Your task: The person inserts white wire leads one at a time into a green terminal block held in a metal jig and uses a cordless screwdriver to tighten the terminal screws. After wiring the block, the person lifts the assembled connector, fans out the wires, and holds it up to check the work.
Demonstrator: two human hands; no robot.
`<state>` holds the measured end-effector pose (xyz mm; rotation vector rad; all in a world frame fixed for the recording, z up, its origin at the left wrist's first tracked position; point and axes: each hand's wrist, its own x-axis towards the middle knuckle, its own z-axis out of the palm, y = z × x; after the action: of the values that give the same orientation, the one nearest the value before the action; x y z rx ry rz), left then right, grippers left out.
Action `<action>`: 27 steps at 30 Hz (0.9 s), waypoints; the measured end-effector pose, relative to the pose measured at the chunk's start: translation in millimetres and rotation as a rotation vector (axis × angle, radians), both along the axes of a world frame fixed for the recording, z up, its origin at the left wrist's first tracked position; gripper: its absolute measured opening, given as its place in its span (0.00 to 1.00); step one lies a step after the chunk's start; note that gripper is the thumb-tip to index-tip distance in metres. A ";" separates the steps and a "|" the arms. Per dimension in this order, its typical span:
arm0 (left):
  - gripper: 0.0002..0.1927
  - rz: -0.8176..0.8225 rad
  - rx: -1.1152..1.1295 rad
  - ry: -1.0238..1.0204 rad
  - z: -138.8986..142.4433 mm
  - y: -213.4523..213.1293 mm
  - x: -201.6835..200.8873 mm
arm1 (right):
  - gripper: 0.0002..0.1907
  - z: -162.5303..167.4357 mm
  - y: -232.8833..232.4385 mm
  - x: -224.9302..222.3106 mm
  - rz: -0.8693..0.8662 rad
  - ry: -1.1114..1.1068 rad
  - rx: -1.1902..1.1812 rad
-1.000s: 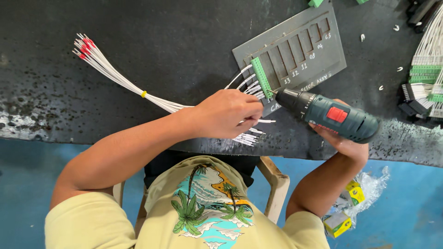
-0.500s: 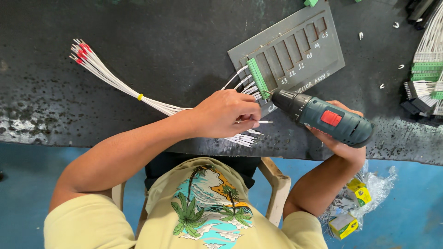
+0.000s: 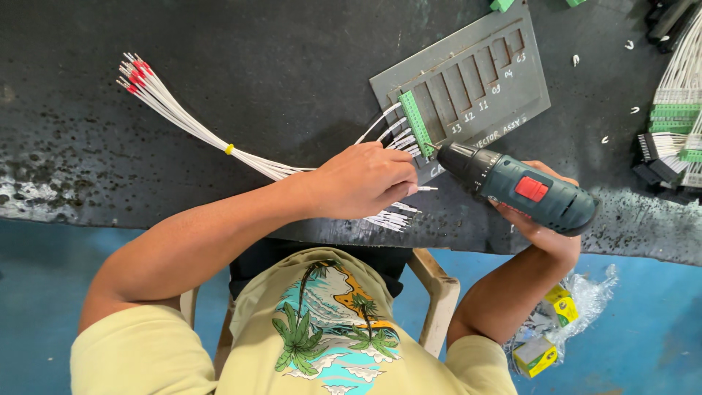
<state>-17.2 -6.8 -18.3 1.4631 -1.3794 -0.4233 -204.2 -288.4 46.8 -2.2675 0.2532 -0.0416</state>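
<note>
Looks like the screw-down step: left hand (image 3: 362, 179) pinching wires (image 3: 186, 121) into the green connector (image 3: 415, 123), right hand (image 3: 537, 219) wrapped round the driver (image 3: 523, 190), whose bit needs lining up next.

On the worktop (image 3: 219, 44) a slotted jig plate (image 3: 504, 88) lay far and to the right of the middle. A terminal block (image 3: 414, 123) sat in the leftmost slot of the plate. A wire bundle (image 3: 190, 124) ran from the far left toward the block, passing under the left hand (image 3: 365, 179), which rested just near the block. The right hand (image 3: 541, 219) held a cordless screwdriver (image 3: 519, 189) to the right of the left hand, its tip touching the block. More connectors with wires (image 3: 676, 132) lay at the right edge. A chair (image 3: 439, 292) stood near the worktop, below its edge.
</note>
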 end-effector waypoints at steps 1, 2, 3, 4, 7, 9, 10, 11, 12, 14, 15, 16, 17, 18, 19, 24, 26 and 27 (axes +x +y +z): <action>0.02 0.010 -0.006 -0.002 -0.2 0.0 -0.9 | 0.19 0.0 0.6 -0.6 -0.006 0.002 0.012; 0.02 0.021 -0.013 -0.005 -0.2 -0.1 -1.1 | 0.19 0.2 0.8 -0.8 -0.011 0.003 0.022; 0.02 0.033 -0.020 -0.009 0.2 -0.2 -0.7 | 0.19 0.3 0.7 -0.5 -0.016 0.003 0.033; 0.02 0.040 0.006 -0.017 0.9 0.0 0.2 | 0.19 0.4 0.6 -0.2 -0.019 0.007 0.018; 0.04 0.077 0.048 0.001 5.2 2.0 2.9 | 0.20 1.5 0.3 -0.8 -0.016 0.016 -0.018; 0.05 0.124 0.022 0.060 8.6 3.3 5.7 | 0.20 1.9 -0.2 -1.7 0.000 0.010 -0.034; 0.05 0.168 0.043 0.076 10.0 3.3 7.8 | 0.20 1.9 -0.8 -1.8 -0.005 0.011 -0.026; 0.05 0.214 0.063 0.092 11.0 2.9 10.3 | 0.20 1.7 -1.3 -1.8 -0.010 0.012 -0.019; 0.06 0.259 0.085 0.108 11.7 2.6 12.8 | 0.20 1.5 -1.7 -1.9 -0.015 0.013 -0.011; 0.06 0.359 0.097 -0.019 11.8 3.2 18.1 | 0.20 1.7 -3.4 -1.8 -0.010 0.014 -0.005; 0.06 0.408 0.103 -0.083 11.4 3.5 20.3 | 0.19 1.7 -3.8 -1.6 -0.008 0.015 -0.003; 0.06 0.420 0.142 -0.125 11.0 3.6 21.5 | 0.19 1.6 -3.9 -1.6 -0.004 0.015 -0.018; 0.06 0.432 0.180 -0.168 10.5 3.9 22.3 | 0.19 1.8 -3.9 -1.6 0.000 0.014 -0.033; 0.06 0.443 0.218 -0.210 10.0 3.8 23.3 | 0.19 2.1 -3.9 -1.4 0.004 0.014 -0.049; 0.05 0.444 0.229 -0.221 9.3 3.7 24.2 | 0.19 2.8 -3.8 -1.4 0.007 0.013 -0.029; 0.04 0.479 0.245 -0.280 6.1 3.4 26.6 | 0.18 6.0 -2.2 -1.5 0.007 0.025 -0.026; 0.05 0.471 0.253 -0.282 4.5 3.7 27.6 | 0.17 6.4 -2.1 -1.0 0.017 0.018 -0.045; 0.05 0.467 0.257 -0.283 3.5 3.7 27.9 | 0.17 6.6 -2.1 -1.0 0.022 0.014 -0.055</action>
<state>10.7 -3.1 -14.7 2.0560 -1.1714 -0.0949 -205.2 -290.5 53.4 -2.3252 0.2375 -0.0210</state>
